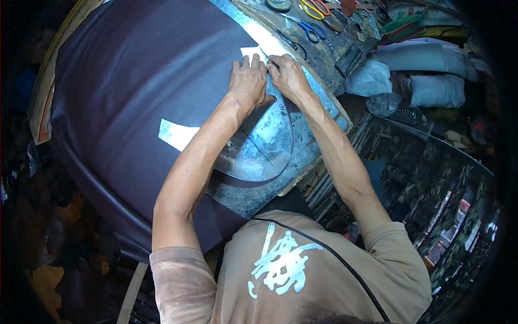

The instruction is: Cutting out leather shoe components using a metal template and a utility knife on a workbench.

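Dark leather sheet (135, 81) covers the counter (324, 59); on its right part lies a curved metal template (270, 140). I'd keep my left hand (248, 81) pressed flat there while my right hand (288, 75), touching it, pinches a small tool, tracing slowly along the edge.

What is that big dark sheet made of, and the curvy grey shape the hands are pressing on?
The big dark sheet looks like leather or faux leather: smooth, faintly sheened, draping softly over the table edge. The curvy grey shape looks like thin sheet metal, perhaps zinc: dull, mottled, stiff and flat. The left hand presses it down; the right hand works at its edge.
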Motion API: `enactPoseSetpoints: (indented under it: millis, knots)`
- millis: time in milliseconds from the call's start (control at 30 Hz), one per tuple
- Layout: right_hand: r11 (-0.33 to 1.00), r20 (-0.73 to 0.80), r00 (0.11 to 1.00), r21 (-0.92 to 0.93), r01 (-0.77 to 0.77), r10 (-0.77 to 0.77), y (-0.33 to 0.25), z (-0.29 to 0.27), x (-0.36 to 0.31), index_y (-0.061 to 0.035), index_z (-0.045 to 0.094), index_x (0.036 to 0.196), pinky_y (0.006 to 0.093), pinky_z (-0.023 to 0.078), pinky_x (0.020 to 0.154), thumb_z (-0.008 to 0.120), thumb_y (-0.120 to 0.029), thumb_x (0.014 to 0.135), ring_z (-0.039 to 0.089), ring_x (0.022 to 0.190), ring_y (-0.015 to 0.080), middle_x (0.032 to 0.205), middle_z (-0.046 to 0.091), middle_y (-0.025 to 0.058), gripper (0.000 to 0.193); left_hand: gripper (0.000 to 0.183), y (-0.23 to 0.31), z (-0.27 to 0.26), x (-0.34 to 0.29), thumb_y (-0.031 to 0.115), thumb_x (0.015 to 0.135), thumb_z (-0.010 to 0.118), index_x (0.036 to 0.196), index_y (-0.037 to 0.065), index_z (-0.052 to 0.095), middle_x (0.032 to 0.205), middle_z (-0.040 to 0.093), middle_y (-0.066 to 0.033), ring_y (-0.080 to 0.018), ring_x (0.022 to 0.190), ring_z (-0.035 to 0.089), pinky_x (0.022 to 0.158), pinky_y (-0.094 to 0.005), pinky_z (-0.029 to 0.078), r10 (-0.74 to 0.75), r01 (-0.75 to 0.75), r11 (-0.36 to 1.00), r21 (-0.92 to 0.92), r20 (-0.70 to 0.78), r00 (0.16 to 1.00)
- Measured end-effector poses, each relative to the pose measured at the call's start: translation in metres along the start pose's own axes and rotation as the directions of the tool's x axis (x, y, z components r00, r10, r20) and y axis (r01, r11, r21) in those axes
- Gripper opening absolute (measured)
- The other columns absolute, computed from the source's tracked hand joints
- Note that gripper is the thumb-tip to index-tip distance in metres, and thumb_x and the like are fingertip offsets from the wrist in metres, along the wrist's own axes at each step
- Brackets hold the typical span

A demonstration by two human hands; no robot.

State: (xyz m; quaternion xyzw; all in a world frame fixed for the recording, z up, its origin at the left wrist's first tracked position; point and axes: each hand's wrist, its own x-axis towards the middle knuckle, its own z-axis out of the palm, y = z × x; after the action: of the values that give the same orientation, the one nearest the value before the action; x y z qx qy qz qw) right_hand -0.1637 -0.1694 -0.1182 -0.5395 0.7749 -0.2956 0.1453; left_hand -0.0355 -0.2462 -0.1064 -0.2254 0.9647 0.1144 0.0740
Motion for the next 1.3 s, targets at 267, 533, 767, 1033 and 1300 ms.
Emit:
enactPoseSetpoints:
  millis: [267, 533, 767, 1033, 1300]
  knots:
    - [0.987, 0.094, 0.983, -0.030, -0.157, 0.159, -0.013, -0.022, -0.049, 0.0041, 0.063, 0.114, 0.0505, 0.049, 0.085, 0.057, -0.013, 0.090, 0.061, 0.095, 0.0470, 0.099, 0.060, 0.0317, 0.030, 0.092, 0.002, 0.004, 0.001, 0.058, 0.068, 0.078, 0.127, -0.007, 0.051, 0.134, 0.049, -0.0212, -0.0374, 0.128, 0.047, 0.097, -0.0555, 0.042, 0.016, -0.015, 0.999, 0.032, -0.027, 1.000]
    - [0.969, 0.099, 0.965, 0.024, -0.246, 0.242, -0.030, -0.040, -0.130, 0.0065, 0.061, 0.113, 0.0483, 0.049, 0.082, 0.060, -0.011, 0.090, 0.059, 0.093, 0.0473, 0.096, 0.059, 0.0307, 0.029, 0.095, 0.003, -0.005, 0.002, 0.064, 0.066, 0.076, 0.124, -0.007, 0.052, 0.137, 0.047, -0.0217, -0.0371, 0.130, 0.044, 0.094, -0.0552, 0.043, 0.014, -0.014, 1.000, 0.000, 0.038, 0.999]
    - [0.948, 0.078, 0.948, 0.057, -0.314, 0.310, -0.041, -0.045, -0.181, 0.0067, 0.061, 0.112, 0.0487, 0.048, 0.079, 0.061, -0.010, 0.090, 0.058, 0.088, 0.0463, 0.093, 0.057, 0.0288, 0.027, 0.099, 0.003, 0.000, 0.001, 0.068, 0.068, 0.074, 0.131, -0.005, 0.052, 0.141, 0.046, -0.0194, -0.0365, 0.133, 0.043, 0.098, -0.0549, 0.043, -0.001, 0.001, 0.998, 0.060, 0.002, 1.000]
    - [0.935, 0.051, 0.937, 0.066, -0.348, 0.345, -0.052, -0.047, -0.211, 0.0057, 0.061, 0.110, 0.0490, 0.047, 0.077, 0.062, -0.010, 0.089, 0.058, 0.087, 0.0465, 0.093, 0.057, 0.0282, 0.026, 0.100, 0.000, 0.000, 0.007, 0.070, 0.066, 0.074, 0.130, -0.003, 0.052, 0.137, 0.049, -0.0170, -0.0349, 0.131, 0.045, 0.097, -0.0556, 0.042, 0.003, -0.003, 0.998, 0.065, -0.005, 1.000]
    - [0.906, 0.033, 0.916, 0.140, -0.400, 0.400, -0.031, -0.050, -0.220, 0.0025, 0.062, 0.110, 0.0448, 0.048, 0.085, 0.061, -0.013, 0.088, 0.061, 0.097, 0.0417, 0.101, 0.064, 0.0258, 0.027, 0.090, 0.002, 0.010, -0.005, 0.072, 0.068, 0.070, 0.121, 0.000, 0.054, 0.132, 0.051, -0.0176, -0.0365, 0.124, 0.049, 0.094, -0.0587, 0.042, -0.053, 0.053, 0.997, 0.048, 0.004, 0.999]
